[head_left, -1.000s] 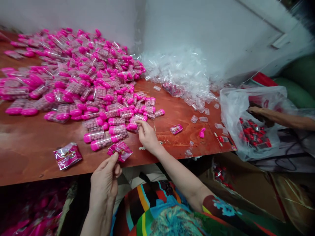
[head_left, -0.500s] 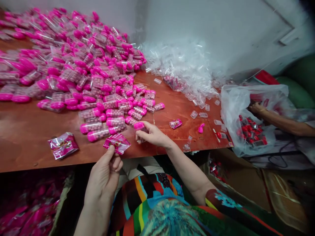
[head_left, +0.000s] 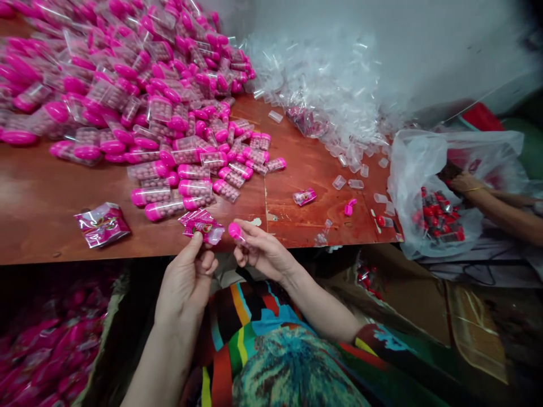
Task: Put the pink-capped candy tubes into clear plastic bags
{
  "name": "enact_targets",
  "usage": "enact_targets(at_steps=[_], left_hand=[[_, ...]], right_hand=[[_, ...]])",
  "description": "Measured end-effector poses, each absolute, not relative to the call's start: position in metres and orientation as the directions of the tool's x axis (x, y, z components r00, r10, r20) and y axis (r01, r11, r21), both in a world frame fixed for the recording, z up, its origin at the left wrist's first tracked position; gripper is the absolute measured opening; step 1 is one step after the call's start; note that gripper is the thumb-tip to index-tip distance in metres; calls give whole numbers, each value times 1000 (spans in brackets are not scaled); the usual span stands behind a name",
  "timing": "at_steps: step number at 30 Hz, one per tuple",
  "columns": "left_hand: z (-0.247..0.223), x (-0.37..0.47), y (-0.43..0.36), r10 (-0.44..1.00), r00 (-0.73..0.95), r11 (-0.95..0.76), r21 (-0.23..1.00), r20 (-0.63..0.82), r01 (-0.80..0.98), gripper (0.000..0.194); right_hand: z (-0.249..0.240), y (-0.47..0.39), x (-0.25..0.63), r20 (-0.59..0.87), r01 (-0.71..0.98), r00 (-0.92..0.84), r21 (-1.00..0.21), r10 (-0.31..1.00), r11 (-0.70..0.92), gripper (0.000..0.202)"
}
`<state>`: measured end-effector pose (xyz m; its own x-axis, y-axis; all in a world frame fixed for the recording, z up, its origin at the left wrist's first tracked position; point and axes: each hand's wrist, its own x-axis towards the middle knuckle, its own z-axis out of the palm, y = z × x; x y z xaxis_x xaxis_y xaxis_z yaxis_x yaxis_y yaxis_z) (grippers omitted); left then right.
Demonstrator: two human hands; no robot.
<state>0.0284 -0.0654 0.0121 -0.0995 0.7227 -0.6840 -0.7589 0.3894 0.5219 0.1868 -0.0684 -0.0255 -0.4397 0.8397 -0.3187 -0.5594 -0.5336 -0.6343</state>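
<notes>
Between thumb and fingers, my left hand [head_left: 189, 271] pinches a small printed pink wrapper [head_left: 202, 225] at the table's front edge. My right hand [head_left: 267, 251] is closed round a small candy container with a pink cap [head_left: 236, 230]; its lower body is hidden by my fingers. A gap separates the wrapper from the container. Just beyond lie several clear containers of pink balls with pink caps [head_left: 167, 209], at the near end of a large pile [head_left: 127, 90]. Left of my left hand, another shiny pink wrapper [head_left: 102, 225] rests on the table.
Clear empty containers [head_left: 322, 85] are heaped along the wall. A filled pink packet [head_left: 304, 196] and a pink cap [head_left: 349, 207] lie to the right. A co-worker's arm [head_left: 500, 200] reaches into a plastic bag [head_left: 418, 152] with red-capped containers. Below left is a box of pink packets [head_left: 55, 350].
The right hand has drawn back from the container rows toward my body, turning the pink-capped container upright. The left hand still holds its wrapper. My view has tilted down.
</notes>
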Motion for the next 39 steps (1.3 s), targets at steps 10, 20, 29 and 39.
enact_targets(at_steps=[10, 20, 29, 39], left_hand=[[3, 40, -72, 775, -110, 352, 570, -622, -742, 20], [0, 43, -80, 794, 34, 501, 621, -607, -603, 39], [-5, 44, -85, 782, 131, 574, 622, -609, -533, 42], [-6, 42, -85, 795, 175, 591, 675, -581, -443, 42]], right_hand=[[-31, -84, 165, -246, -328, -40, -912, 968, -246, 52], [-38, -101, 163, -116, -135, -96, -982, 989, -129, 45], [-28, -92, 179, -296, -319, -354, -854, 887, -412, 58], [-29, -94, 188, -267, -338, -379, -851, 886, -401, 48]])
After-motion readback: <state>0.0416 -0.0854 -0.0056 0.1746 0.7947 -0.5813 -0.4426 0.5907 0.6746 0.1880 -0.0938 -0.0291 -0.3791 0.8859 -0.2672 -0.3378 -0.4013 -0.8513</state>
